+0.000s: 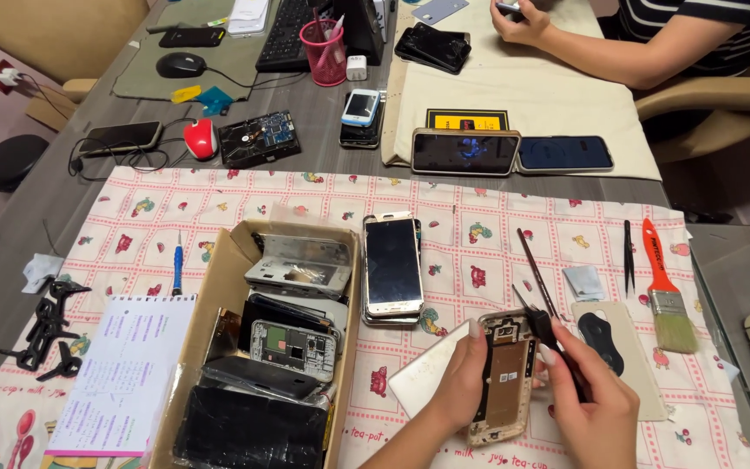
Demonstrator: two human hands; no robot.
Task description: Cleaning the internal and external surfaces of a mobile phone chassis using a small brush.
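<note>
Gold phone frame, left hand, brown carton

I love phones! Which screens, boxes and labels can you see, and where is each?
Opened phone: in the left hand, gold frame, small white sticker.
Silver phone stack: mid-cloth, dark screen.
Cardboard box: left, brown, holding phone parts.
Two dark phones: side by side beyond the cloth.
Black-and-yellow label: behind them.

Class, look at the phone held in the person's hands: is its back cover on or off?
Off. The phone in the left hand shows its bare inner frame and copper-coloured panel.
</note>
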